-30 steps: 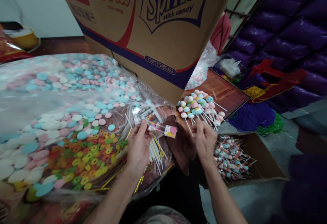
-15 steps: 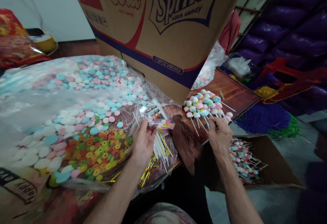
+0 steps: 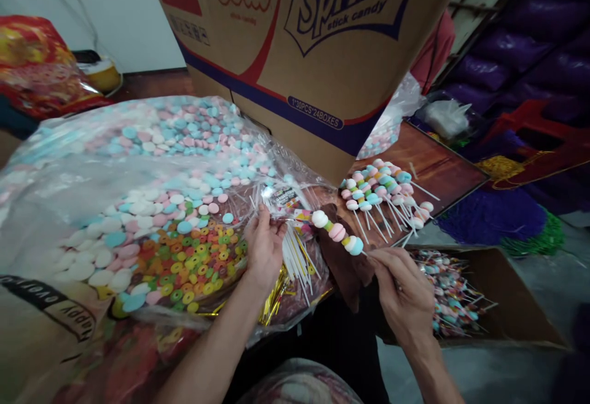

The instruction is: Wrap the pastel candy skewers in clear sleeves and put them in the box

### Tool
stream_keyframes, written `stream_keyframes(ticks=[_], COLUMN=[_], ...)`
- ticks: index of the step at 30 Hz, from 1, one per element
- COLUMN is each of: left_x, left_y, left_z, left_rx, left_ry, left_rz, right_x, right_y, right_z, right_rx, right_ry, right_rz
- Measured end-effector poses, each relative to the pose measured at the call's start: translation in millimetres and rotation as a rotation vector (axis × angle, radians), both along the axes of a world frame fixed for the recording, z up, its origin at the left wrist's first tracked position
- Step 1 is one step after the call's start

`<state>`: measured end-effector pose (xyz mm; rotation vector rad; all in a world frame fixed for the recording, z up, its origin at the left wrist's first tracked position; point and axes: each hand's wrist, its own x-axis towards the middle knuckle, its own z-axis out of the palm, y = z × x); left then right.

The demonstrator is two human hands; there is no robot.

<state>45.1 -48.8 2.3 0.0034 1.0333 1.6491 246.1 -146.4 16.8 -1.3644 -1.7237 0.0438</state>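
Note:
My right hand point(image 3: 405, 293) pinches the white stick of a candy skewer point(image 3: 336, 232), which carries several pastel discs and points up and left. My left hand point(image 3: 263, 245) grips a small clear printed wrapper point(image 3: 286, 202), whose open end sits at the skewer's tip. Under that hand lie loose white sticks point(image 3: 295, 259) and gold twist ties point(image 3: 273, 298). A pile of finished candy skewers point(image 3: 381, 190) rests on the brown table top point(image 3: 437, 167) to the right.
A big clear bag of pastel discs and coloured candy rings point(image 3: 138, 219) fills the left. A large "Sprite stick candy" carton point(image 3: 313, 53) stands behind. A brown cloth point(image 3: 343, 269) hangs at the table edge. A floor carton of wrapped skewers point(image 3: 461, 299) sits lower right.
My right hand reached to the skewer pile, took one skewer and brought it back toward the wrapper. My left hand kept hold of the wrapper. The view shifted slightly left.

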Motion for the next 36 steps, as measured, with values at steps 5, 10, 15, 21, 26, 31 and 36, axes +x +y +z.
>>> stream_keyframes(ticks=[5,10,15,21,26,31,36], left_x=[-3,0,8,7,12,19,27], left_y=[-1,-4,-7,-6,-9,-15,-22], left_z=[-0.6,0.1,-3.9,-3.2,-4.3,-1.5,11.0], left_rx=[0.060,0.152,0.202,0.203,0.197,0.203,0.157], left_ry=[0.103,0.238,0.312,0.288,0.319,0.207,0.079], left_rz=[-0.018,-0.053,-0.084,-0.053,-0.123,-0.197,-0.346], right_x=[11,8,-10,-14,-16,-28,-46], right_y=[-2,1,7,7,9,11,13], right_z=[1.7,7.2,8.0,4.3,3.6,2.3,-5.7], right_rx=[-0.024,-0.097,-0.142,-0.265,-0.288,-0.240,-0.224], right_ry=[-0.073,0.020,0.142,0.185,0.173,0.161,0.141], right_rz=[0.038,0.086,0.097,0.161,0.138,0.085,0.067])
